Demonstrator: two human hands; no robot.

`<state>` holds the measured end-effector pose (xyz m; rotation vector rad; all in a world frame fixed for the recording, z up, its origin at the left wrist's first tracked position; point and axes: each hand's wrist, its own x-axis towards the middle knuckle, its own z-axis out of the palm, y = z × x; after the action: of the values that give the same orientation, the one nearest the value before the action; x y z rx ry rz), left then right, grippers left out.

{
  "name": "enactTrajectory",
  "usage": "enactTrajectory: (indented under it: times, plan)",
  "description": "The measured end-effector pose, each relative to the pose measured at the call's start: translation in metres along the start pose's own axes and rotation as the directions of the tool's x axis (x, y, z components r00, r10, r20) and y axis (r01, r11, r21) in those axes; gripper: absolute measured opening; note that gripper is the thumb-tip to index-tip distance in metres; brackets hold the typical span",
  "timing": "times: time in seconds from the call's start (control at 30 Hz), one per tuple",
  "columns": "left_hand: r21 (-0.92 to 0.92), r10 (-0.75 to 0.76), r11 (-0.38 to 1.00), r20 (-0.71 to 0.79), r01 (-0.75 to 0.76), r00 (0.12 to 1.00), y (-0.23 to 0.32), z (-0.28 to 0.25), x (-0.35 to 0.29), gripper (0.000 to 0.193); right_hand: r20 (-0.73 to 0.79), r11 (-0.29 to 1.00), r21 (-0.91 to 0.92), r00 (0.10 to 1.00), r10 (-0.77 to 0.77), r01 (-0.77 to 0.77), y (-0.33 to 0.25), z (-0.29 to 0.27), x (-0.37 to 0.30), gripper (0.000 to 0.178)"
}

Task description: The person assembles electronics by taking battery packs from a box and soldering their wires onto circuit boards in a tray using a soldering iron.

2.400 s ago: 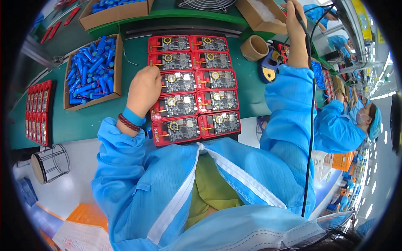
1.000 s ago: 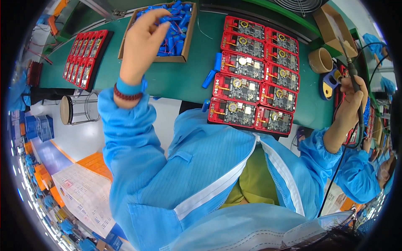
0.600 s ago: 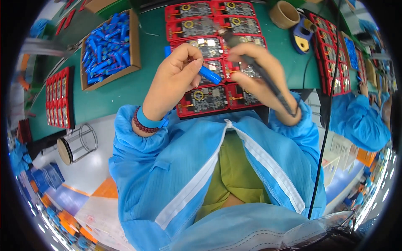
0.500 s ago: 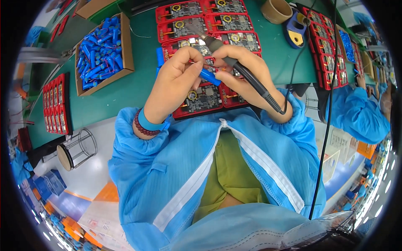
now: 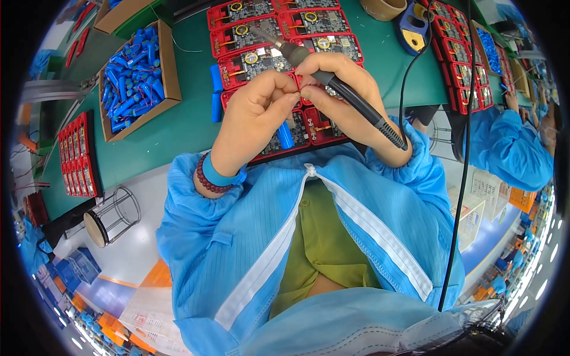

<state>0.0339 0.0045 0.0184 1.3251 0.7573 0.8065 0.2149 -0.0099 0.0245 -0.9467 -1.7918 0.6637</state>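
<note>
A soldering iron (image 5: 359, 108) with a black handle rests in my right hand (image 5: 351, 76), its metal tip pointing up and left over the circuit boards. The right thumb and forefinger are pinched together as well, close to my left fingertips. My left hand (image 5: 252, 113) is closed in a pinch, and a blue cylindrical battery (image 5: 285, 136) hangs below its fingers. Something thin, perhaps the battery's wire, runs between both sets of fingertips; it is too small to make out. Beneath the hands lie red cases (image 5: 256, 61) holding circuit boards, partly hidden by the hands.
A cardboard box (image 5: 172, 77) of blue batteries stands at left on the green table (image 5: 190, 113). More blue batteries (image 5: 216, 95) lie beside the red cases. A blue iron stand (image 5: 414, 29) and a brown tape roll (image 5: 384, 8) sit at far right. A co-worker's sleeve (image 5: 504, 148) shows at right.
The battery has swung from pointing right between my hands to hanging down below the left one. My fingertips have come together, and the iron has shifted slightly left and up.
</note>
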Motion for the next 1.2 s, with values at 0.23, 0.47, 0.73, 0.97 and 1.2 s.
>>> enactTrajectory:
  times: [0.23, 0.47, 0.73, 0.97, 1.2]
  plan:
    - [0.128, 0.166, 0.981, -0.156, -0.147, 0.974, -0.004, 0.005, -0.001, 0.003, -0.073, 0.966, 0.217, 0.984, 0.16, -0.141, -0.005, 0.009, -0.007, 0.027]
    - [0.417, 0.291, 0.881, -0.1, -0.225, 0.952, 0.001, 0.004, 0.002, 0.004, -0.033, 0.945, -0.236, 0.97, -0.24, 0.225, 0.006, -0.002, 0.006, 0.034]
    - [0.643, 0.472, 0.663, 0.036, -0.382, 0.881, 0.013, 0.006, 0.009, 0.002, 0.046, 0.943, -0.22, 0.968, -0.247, 0.251, 0.01, -0.008, 0.003, 0.037]
    - [0.512, 0.354, 0.843, -0.294, -0.166, 0.888, 0.026, -0.037, 0.008, 0.002, -0.221, 0.862, -0.496, 0.946, -0.238, 0.102, 0.019, -0.071, 0.011, 0.035]
    - [0.5, 0.342, 0.854, -0.335, -0.142, 0.878, 0.019, -0.066, 0.025, 0.005, -0.453, 0.907, -0.42, 0.862, -0.226, 0.018, 0.025, -0.169, 0.127, 0.019]
